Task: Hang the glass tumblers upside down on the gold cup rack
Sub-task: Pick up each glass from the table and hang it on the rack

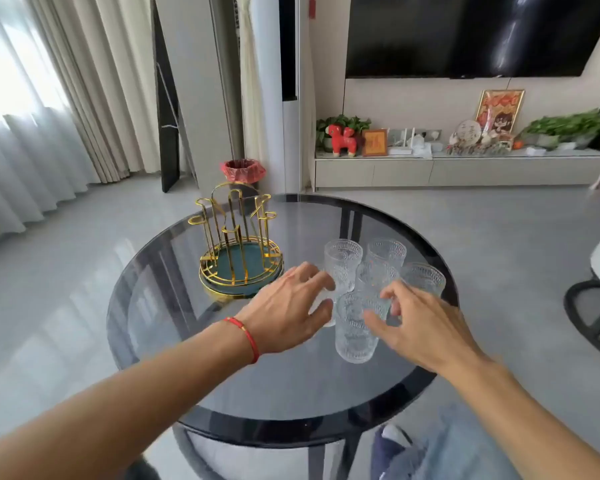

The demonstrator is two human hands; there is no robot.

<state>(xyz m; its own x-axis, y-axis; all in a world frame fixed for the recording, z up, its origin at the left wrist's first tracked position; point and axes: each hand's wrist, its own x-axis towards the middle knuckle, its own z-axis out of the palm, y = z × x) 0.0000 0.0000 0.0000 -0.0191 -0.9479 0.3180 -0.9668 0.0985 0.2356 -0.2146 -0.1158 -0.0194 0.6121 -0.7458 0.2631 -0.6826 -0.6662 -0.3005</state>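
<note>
While the round dark glass table [291, 393] carries the empty gold cup rack [238, 242] at its far left, the glass tumblers [355, 327] stand upright, clustered just right of it. Left hand [288, 306] and right hand [426, 327] flank the nearest tumbler, fingers spread, grasping nothing.

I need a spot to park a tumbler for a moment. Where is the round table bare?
Bare: the near edge of the dark round glass table below both wrists, and the far rim behind the gold wire cup rack. Crowded: the clear textured glass tumblers clustered right of the rack.
</note>
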